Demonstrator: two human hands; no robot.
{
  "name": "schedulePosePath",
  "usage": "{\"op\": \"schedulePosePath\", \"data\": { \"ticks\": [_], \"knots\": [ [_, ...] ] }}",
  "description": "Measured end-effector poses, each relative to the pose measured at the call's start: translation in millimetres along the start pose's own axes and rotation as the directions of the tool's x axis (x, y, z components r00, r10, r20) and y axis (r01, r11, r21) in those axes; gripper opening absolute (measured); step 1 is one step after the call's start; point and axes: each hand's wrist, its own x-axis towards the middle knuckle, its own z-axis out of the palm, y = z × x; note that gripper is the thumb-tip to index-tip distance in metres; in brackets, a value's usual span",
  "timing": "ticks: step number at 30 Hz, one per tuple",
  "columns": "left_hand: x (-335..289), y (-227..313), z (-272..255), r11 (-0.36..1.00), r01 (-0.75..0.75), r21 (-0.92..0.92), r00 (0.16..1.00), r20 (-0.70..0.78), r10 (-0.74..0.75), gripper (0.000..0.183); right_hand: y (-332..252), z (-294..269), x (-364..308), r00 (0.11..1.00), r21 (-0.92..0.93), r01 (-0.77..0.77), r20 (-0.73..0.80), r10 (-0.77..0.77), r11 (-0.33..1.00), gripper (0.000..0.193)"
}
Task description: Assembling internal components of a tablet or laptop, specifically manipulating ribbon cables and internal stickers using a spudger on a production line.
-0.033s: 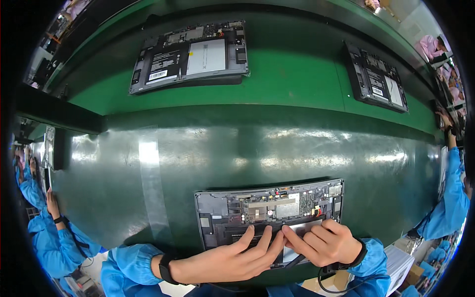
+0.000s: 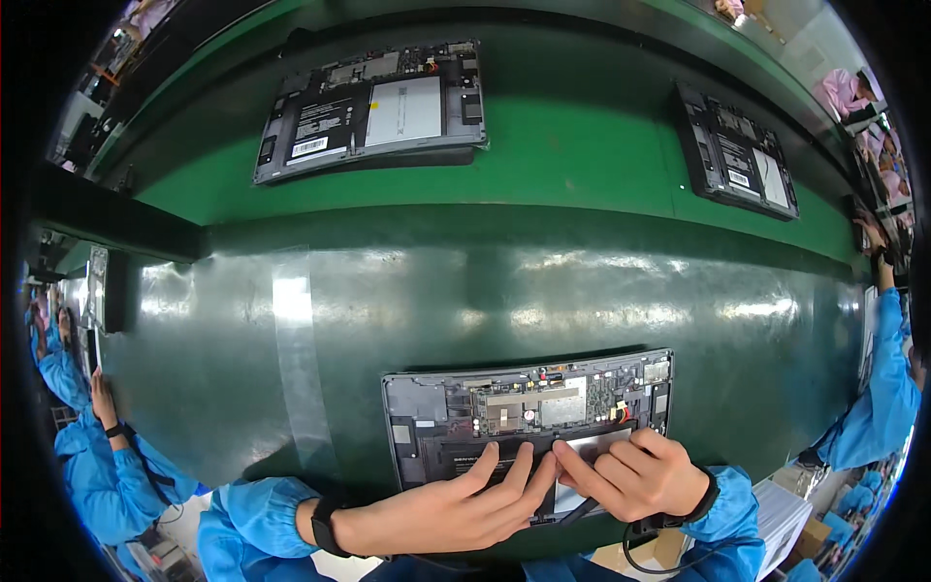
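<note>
An opened laptop base (image 2: pixel 417 388) lies on the bench right in front of me, its circuit board (image 2: pixel 562 405) and red and yellow wires showing. My left hand (image 2: pixel 456 509) rests over its black battery (image 2: pixel 456 454), fingers stretched out and apart. Beside those fingertips, my right hand (image 2: pixel 635 475) is closed, thumb and forefinger pinched at the battery's upper edge. What the pinch holds, if anything, is hidden. A slim dark piece (image 2: pixel 579 512) sticks out below the right hand. Part of a silver panel (image 2: pixel 596 445) shows beneath that hand.
On the raised green shelf (image 2: pixel 572 155) lie another open laptop base (image 2: pixel 407 112) at left and one more (image 2: pixel 742 155) at right. Clear tape (image 2: pixel 296 359) runs down the bench. Co-workers' blue sleeves (image 2: pixel 878 378) show at both sides. A black bar (image 2: pixel 116 215) juts in at left.
</note>
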Motion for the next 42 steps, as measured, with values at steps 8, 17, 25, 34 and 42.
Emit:
{"op": "schedulePosePath", "data": {
  "ticks": [8, 17, 25, 34, 42],
  "knots": [
    [4.9, -6.3, 3.4, 1.0, -0.031, 0.001, 0.999, -0.035, 0.031, 0.04, 0.8, 11.3, 2.5, 0.989, 0.02, -0.085, -0.118, 0.087, 0.996, 0.037],
    [9.5, -3.2, 9.4, 1.0, -0.019, -0.019, 1.0, -0.017, 0.018, 0.047, 3.5, 14.2, -2.8, 0.989, 0.06, -0.122, -0.082, 0.126, 0.991, 0.044],
    [19.3, -2.6, 13.5, 0.999, -0.021, -0.048, 0.998, -0.063, 0.018, 0.039, 5.9, 16.1, -11.4, 0.986, 0.075, -0.135, -0.091, 0.142, 0.988, 0.044],
    [20.2, -4.2, 11.1, 0.996, -0.012, -0.094, 1.0, -0.016, 0.011, 0.044, 7.4, 15.1, -7.9, 0.983, 0.091, -0.145, -0.099, 0.154, 0.985, 0.047],
    [23.0, -1.0, 16.4, 0.998, -0.015, -0.06, 0.999, -0.039, 0.012, 0.044, 7.1, 8.1, -12.7, 0.985, 0.072, -0.173, 0.003, 0.173, 0.982, 0.033]
  ]
}}
